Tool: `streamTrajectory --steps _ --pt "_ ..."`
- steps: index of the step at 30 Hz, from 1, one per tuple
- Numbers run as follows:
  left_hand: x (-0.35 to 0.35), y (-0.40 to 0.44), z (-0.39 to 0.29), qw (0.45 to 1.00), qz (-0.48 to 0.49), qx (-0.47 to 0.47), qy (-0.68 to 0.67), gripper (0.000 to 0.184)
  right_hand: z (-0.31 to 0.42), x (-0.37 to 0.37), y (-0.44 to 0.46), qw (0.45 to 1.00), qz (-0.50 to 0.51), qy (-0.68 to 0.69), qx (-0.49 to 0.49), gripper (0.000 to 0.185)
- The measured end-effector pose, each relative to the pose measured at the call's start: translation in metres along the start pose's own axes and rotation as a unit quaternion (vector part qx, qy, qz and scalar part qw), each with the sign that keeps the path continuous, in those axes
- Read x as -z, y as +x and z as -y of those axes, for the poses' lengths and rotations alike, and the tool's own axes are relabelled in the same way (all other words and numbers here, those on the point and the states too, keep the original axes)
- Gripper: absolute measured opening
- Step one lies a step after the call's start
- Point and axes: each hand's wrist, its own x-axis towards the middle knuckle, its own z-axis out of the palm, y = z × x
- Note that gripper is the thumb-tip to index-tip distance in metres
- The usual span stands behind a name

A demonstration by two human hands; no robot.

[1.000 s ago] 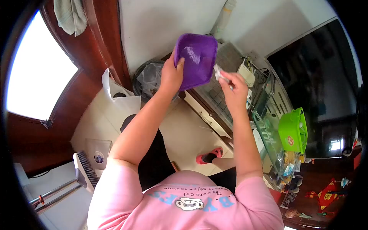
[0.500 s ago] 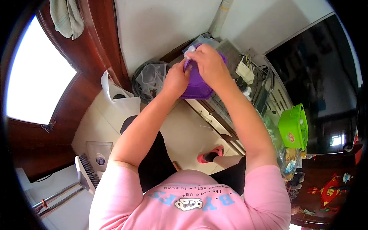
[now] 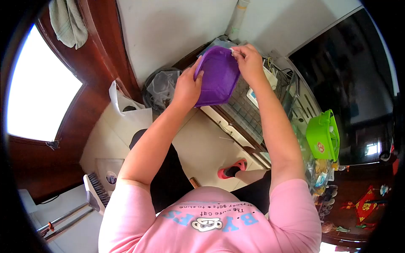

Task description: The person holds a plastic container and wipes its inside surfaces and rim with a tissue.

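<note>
A purple plastic basin (image 3: 217, 80) is held up in front of me, tilted so that its inside faces me. My left hand (image 3: 188, 86) grips its left wall, with the thumb on the inner side and the fingers behind. At the upper right of the rim, my right hand (image 3: 249, 63) is closed in a pinch on a small white wipe (image 3: 232, 51). Most of the wipe is hidden by the fingers, so I cannot tell whether it is paper or cloth.
Below the basin stands a lined trash bin (image 3: 162, 90), beside a white bag (image 3: 128, 107). A cabinet with a glass top (image 3: 247, 107) carries cables and a white box. To the right are a green bucket (image 3: 321, 135) and a large television (image 3: 350, 84). A broom (image 3: 96, 192) lies lower left.
My right hand has moved right along the basin's rim with the wipe, away from my left hand. The basin has turned to show more of its inside.
</note>
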Motion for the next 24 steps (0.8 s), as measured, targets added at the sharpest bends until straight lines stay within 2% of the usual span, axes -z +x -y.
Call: streamTrajectory --steps 4,6,8,13,15,16,18,21,24 --pt "0.003 -0.003 -0.008 1.000 0.003 -0.008 -0.014 0.043 -0.020 0.012 -0.003 0.999 -0.007 -0.032 0.019 0.013" --pt "0.003 -0.002 -0.008 1.000 0.010 0.003 -0.018 0.043 -0.027 0.017 -0.006 0.999 -0.003 -0.029 -0.042 0.013" --pt "0.001 -0.002 -0.006 0.999 -0.003 -0.033 -0.012 0.042 -0.035 0.018 -0.007 0.998 -0.006 -0.039 -0.048 0.014" --pt "0.003 -0.001 -0.009 1.000 -0.019 -0.013 -0.018 0.036 -0.057 0.015 -0.011 0.993 -0.024 -0.070 -0.093 0.017" --pt "0.004 -0.001 -0.007 1.000 -0.021 -0.005 -0.009 0.037 -0.060 0.013 -0.013 0.960 0.026 0.081 -0.269 0.019" --pt "0.003 0.000 -0.004 0.999 -0.031 -0.018 -0.016 0.037 -0.059 0.012 -0.014 0.960 0.027 0.081 -0.269 0.019" --pt "0.004 0.001 -0.002 0.999 -0.039 -0.030 -0.022 0.038 -0.057 0.008 -0.018 0.936 0.013 0.189 -0.298 0.020" --pt "0.008 0.004 -0.006 0.995 -0.084 0.022 -0.052 0.034 -0.053 -0.011 -0.036 0.917 0.032 0.266 -0.296 0.017" --pt "0.016 0.004 -0.012 0.986 -0.144 0.051 -0.072 0.031 -0.041 -0.022 -0.056 0.918 0.059 0.237 -0.313 0.017"
